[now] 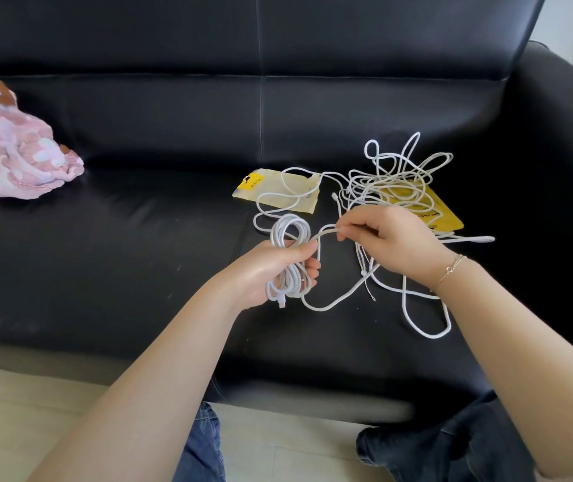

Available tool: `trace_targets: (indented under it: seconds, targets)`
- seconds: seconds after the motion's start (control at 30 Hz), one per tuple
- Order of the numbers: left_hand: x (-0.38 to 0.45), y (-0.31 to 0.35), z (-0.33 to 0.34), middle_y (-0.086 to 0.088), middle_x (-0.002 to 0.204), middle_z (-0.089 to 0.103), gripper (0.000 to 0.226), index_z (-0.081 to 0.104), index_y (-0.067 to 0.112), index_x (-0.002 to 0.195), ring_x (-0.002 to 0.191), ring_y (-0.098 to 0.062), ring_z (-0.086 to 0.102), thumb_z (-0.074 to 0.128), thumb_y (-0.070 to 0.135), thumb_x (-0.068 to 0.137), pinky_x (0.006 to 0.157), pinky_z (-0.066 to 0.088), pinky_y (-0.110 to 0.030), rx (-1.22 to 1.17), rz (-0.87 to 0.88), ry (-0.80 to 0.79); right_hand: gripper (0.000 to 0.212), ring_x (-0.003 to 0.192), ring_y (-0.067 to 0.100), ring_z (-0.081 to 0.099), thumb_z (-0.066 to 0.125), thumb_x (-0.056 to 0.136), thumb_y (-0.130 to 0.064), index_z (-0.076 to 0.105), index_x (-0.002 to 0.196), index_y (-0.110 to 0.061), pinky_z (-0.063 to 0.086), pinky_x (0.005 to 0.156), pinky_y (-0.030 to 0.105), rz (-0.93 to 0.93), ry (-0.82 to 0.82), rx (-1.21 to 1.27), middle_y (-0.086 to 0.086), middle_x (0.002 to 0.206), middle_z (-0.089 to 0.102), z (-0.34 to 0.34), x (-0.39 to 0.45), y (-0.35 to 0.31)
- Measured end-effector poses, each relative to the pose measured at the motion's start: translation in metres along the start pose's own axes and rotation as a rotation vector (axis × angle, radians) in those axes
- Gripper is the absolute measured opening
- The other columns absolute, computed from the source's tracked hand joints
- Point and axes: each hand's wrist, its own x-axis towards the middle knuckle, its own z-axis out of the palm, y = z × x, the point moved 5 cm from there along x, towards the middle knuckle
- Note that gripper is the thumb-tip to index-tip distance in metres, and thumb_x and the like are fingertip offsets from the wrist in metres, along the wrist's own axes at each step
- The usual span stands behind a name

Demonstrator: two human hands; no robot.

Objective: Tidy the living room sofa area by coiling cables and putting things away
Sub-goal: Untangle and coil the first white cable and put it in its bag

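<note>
Slack cable [326,234] runs rightward from the coil [288,259] gripped in the left hand [271,273] to the right hand [389,245] pinching it, nearer the tangle [392,182].

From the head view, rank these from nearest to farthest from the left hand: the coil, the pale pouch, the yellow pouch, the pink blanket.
1. Coil: held in the left hand itself.
2. Pale pouch: on the seat just beyond the hand.
3. Yellow pouch: farther right, under the tangled cables.
4. Pink blanket: far left of the sofa.
</note>
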Motion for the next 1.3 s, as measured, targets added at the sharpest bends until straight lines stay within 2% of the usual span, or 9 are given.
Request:
trace_targets:
  seconds: [0.23, 0.37, 0.43, 0.53, 0.73, 0.9, 0.97, 1.07, 1.3]
  targets:
    - [-0.003, 0.0, 0.003, -0.003, 0.06, 0.061, 0.03, 0.063, 0.011, 0.064, 0.053, -0.014, 0.06, 0.075, 0.028, 0.085, 0.056, 0.054, -0.025, 0.252, -0.035, -0.045, 0.022, 0.08, 0.015, 0.062, 0.051, 0.097, -0.026, 0.07, 0.094, -0.015, 0.051, 0.07, 0.039, -0.195, 0.128, 0.073, -0.01, 0.087, 0.064, -0.003, -0.002, -0.016]
    - [0.002, -0.006, 0.008, -0.002, 0.06, 0.059, 0.035, 0.057, 0.013, 0.064, 0.055, -0.013, 0.062, 0.07, 0.034, 0.089, 0.06, 0.054, -0.026, 0.436, -0.011, -0.058, 0.021, 0.077, 0.013, 0.063, 0.055, 0.097, -0.028, 0.071, 0.095, -0.015, 0.051, 0.067, 0.033, -0.214, 0.158, 0.012, -0.007, 0.087, 0.067, 0.003, -0.003, -0.028]
    - [0.002, -0.007, 0.008, -0.002, 0.061, 0.057, 0.036, 0.055, 0.013, 0.067, 0.057, -0.013, 0.062, 0.068, 0.036, 0.09, 0.065, 0.054, -0.027, 0.472, -0.015, -0.067, 0.021, 0.063, 0.007, 0.055, 0.06, 0.094, -0.035, 0.069, 0.088, -0.017, 0.044, 0.059, 0.024, -0.146, 0.182, 0.002, -0.011, 0.072, 0.061, 0.001, -0.002, -0.025]
    - [0.001, -0.005, 0.007, -0.003, 0.06, 0.053, 0.033, 0.055, 0.011, 0.072, 0.051, -0.012, 0.057, 0.065, 0.033, 0.094, 0.059, 0.053, -0.024, 0.319, -0.005, -0.029, 0.035, 0.05, 0.009, 0.042, 0.061, 0.089, -0.049, 0.059, 0.074, -0.017, 0.033, 0.05, 0.023, 0.027, 0.188, -0.005, -0.007, 0.052, 0.045, -0.003, 0.0, -0.009]
    - [0.004, 0.004, -0.011, 0.001, 0.059, 0.043, 0.032, 0.056, 0.013, 0.072, 0.049, -0.008, 0.043, 0.065, 0.035, 0.093, 0.054, 0.049, -0.023, -0.383, -0.003, 0.161, 0.039, 0.056, 0.019, 0.046, 0.052, 0.095, -0.048, 0.055, 0.074, -0.016, 0.04, 0.056, 0.035, 0.19, 0.116, 0.06, 0.002, 0.058, 0.049, -0.006, 0.0, 0.013]
    - [0.002, 0.003, -0.011, 0.002, 0.055, 0.048, 0.029, 0.07, 0.006, 0.099, 0.049, -0.008, 0.05, 0.068, 0.034, 0.091, 0.076, 0.053, -0.027, -0.396, 0.005, 0.162, 0.024, 0.057, 0.016, 0.046, 0.046, 0.1, -0.035, 0.055, 0.084, -0.021, 0.042, 0.06, 0.035, 0.134, 0.107, 0.087, -0.001, 0.058, 0.049, 0.006, 0.001, -0.003]
    - [0.002, 0.002, -0.006, 0.002, 0.054, 0.049, 0.037, 0.066, 0.0, 0.109, 0.048, -0.007, 0.053, 0.07, 0.031, 0.089, 0.073, 0.053, -0.026, -0.348, 0.013, 0.126, 0.024, 0.061, 0.017, 0.047, 0.047, 0.1, -0.032, 0.059, 0.085, -0.018, 0.04, 0.061, 0.034, 0.121, 0.07, 0.007, -0.001, 0.058, 0.048, 0.012, 0.002, -0.008]
    - [0.003, 0.003, -0.002, 0.0, 0.057, 0.049, 0.031, 0.066, 0.004, 0.104, 0.049, -0.009, 0.052, 0.071, 0.03, 0.088, 0.062, 0.052, -0.025, -0.314, 0.038, 0.109, 0.025, 0.064, 0.019, 0.047, 0.047, 0.099, -0.032, 0.056, 0.08, -0.019, 0.036, 0.058, 0.032, 0.059, -0.006, -0.133, -0.002, 0.056, 0.045, 0.022, 0.001, -0.016]
    - [-0.001, 0.004, -0.003, -0.002, 0.065, 0.055, 0.019, 0.073, 0.012, 0.083, 0.052, -0.009, 0.056, 0.071, 0.03, 0.088, 0.061, 0.054, -0.025, -0.334, 0.059, 0.169, 0.028, 0.052, 0.011, 0.041, 0.048, 0.098, -0.034, 0.055, 0.076, -0.02, 0.037, 0.055, 0.031, -0.004, -0.046, -0.174, -0.005, 0.05, 0.039, 0.024, -0.001, -0.024]
